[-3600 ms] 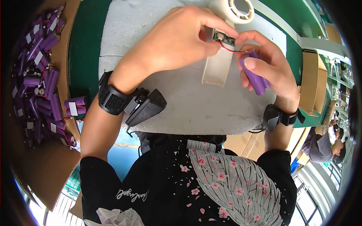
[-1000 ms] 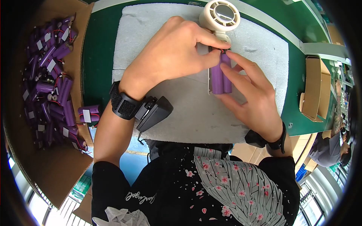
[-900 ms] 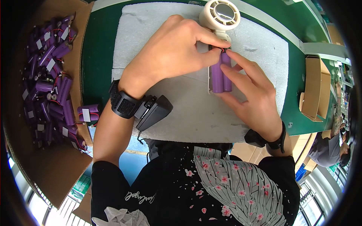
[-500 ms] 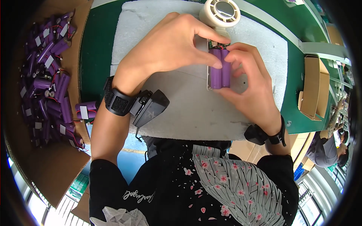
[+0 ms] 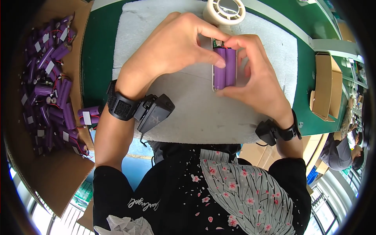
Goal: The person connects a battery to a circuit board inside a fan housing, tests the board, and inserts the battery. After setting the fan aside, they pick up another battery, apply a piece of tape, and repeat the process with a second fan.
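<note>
A cream handheld fan [image 5: 212, 15] lies face up, its round head pointing away from me. In its uncovered handle sits a battery pack of two purple cells [image 5: 230, 69], side by side. A strip of green circuit board and red wire shows just above the cells. My left hand [image 5: 172, 45] grips the handle from the left, thumb pressed on the left cell, fingers at the neck. My right hand [image 5: 263, 76] wraps the other side, thumb at the handle's lower end, fingertips by the circuit board and partly hiding it.
A white foam sheet [image 5: 176, 105] covers the green table [image 5: 96, 51] under my hands. At left stands a cardboard box [image 5: 51, 172] with many purple battery packs [image 5: 64, 92]; one pack [image 5: 89, 115] lies outside it. An open carton [image 5: 325, 86] is at right, and a person [image 5: 338, 152] sits beyond.
The fan and both hands have shifted slightly left and away from me. My right fingers have moved up and left, closer to the left fingertips over the circuit board.
</note>
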{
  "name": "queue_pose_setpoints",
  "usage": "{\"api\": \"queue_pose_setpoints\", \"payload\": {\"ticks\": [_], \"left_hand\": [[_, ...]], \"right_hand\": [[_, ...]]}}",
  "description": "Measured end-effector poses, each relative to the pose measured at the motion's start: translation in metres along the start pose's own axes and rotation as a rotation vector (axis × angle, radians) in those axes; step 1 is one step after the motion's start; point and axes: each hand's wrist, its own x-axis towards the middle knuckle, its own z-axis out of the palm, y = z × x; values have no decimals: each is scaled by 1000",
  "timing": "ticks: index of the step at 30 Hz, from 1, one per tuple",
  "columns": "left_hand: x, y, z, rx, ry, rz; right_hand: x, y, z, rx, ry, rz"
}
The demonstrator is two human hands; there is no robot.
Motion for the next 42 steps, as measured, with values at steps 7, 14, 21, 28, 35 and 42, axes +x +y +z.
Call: {"api": "queue_pose_setpoints", "payload": {"ticks": [7, 14, 21, 28, 35, 42], "left_hand": [[3, 2, 11, 3, 16, 106], [-1, 3, 15, -6, 51, 251], [3, -3, 15, -20, 18, 234], [1, -3, 14, -62, -30, 212], [6, -11, 22, -56, 241, 282], [7, -24, 23, 2, 343, 280]], "right_hand": [[8, 15, -3, 47, 164, -32], [4, 6, 1, 157, 232, 44], [3, 6, -11, -182, 76, -112], [-16, -21, -19, -443, -18, -308], [-1, -8, -16, -524, 0, -226], [121, 26, -70, -893, 199, 8]]}}
